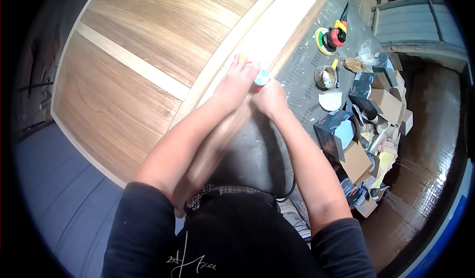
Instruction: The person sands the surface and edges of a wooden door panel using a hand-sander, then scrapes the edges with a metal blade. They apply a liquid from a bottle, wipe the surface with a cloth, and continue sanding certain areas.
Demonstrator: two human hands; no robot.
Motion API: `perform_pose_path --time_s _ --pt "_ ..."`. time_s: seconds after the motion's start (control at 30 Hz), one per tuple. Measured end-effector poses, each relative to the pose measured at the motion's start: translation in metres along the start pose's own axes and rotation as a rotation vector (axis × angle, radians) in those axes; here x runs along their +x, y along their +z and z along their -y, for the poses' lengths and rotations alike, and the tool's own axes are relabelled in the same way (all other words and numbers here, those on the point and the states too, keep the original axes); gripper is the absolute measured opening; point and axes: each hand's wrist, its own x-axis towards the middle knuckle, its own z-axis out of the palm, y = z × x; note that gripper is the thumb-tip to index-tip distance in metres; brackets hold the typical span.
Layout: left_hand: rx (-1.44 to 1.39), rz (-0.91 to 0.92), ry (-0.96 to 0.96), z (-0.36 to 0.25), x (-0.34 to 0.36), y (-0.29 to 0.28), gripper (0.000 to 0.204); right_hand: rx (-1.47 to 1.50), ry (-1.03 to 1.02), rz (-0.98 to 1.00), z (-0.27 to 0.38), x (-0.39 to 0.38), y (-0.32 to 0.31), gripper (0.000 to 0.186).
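Observation:
Both my hands are closed around a small tool with a round light blue top (261, 77) and bits of red beside it. Most of it is hidden, so its kind cannot be made out. My left hand (235, 84) wraps its left side, a spot of yellow showing at the fingertips. On its right side, my right hand (270, 99) is curled in a fist-like grip. The tool sits at the long outer edge of a pale wooden frame (269, 30), part of a large panel with brown wood-grain insets (163, 11). The near edge looks blurred.
Right of the panel, a grey work surface (302, 75) holds a red and black disc sander (335, 36), a messy pot (326, 76) and a white disc (330, 100). Opened cardboard boxes (357, 162), some with light blue discs, crowd its right side. Grey sheeting (64, 189) lies left.

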Motion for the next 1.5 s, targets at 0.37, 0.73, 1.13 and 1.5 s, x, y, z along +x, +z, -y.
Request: perform_pose_path --time_s 0.37,0.73,1.13,1.5 --pt "-0.017 -0.03 -0.052 -0.025 -0.092 -0.022 0.044 -0.019 0.024 0.142 -0.004 -0.066 0.051 0.02" --pt "-0.052 -0.04 -0.003 -0.01 -0.039 -0.016 0.038 -0.06 0.012 0.037 0.001 -0.03 0.023 0.016" --pt "-0.051 -0.004 -0.075 0.009 0.017 0.004 0.045 -0.034 0.03 0.023 0.01 0.019 -0.012 0.024" --pt "-0.077 -0.056 -0.072 -0.026 -0.063 -0.014 0.042 0.003 -0.024 0.094 -0.004 -0.048 0.029 0.021"
